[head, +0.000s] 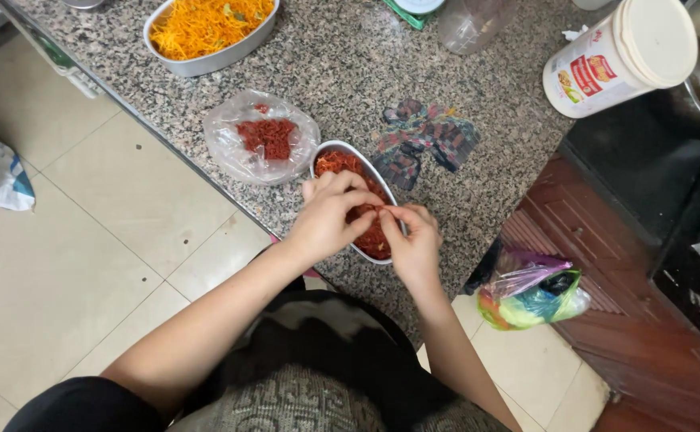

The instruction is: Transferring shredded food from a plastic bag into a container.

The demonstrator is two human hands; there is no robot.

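- Over the near edge of the granite surface (478, 120), both hands are being held together above an oval metal dish (328, 154) filled with red shredded food (336, 163).
- Left hand (328, 218): it is being shown with fingers curled and closed toward the thumb, and a small tuft of the red shreds is apparently being pinched at the fingertips; the exact grip is partly hidden by the knuckles.
- Right hand (414, 244): it is being held just beside the left, thumb and forefinger pressed together on the same tuft, so that the two sets of fingertips are touching or nearly touching over the dish's near half.
- Key relation: the dish is lying directly beneath and slightly beyond the hands, its long axis running from far-left to near-right; the near end is being covered by the hands, while the far end is being left exposed. Neither hand is clearly nearer to the food; both are meeting over it.
- Appearance of the food: fine, tangled strands, deep red to orange-red, are being seen heaped level with the rim.
- Just to the left of the dish, a clear plastic bag (260, 146) is lying open on the surface with a smaller clump of darker red shreds at its middle.
- Farther away, an oval dish of orange shreds (206, 28), a patterned cloth (426, 140) and a white-lidded canister (618, 56) are standing well apart from the hands.
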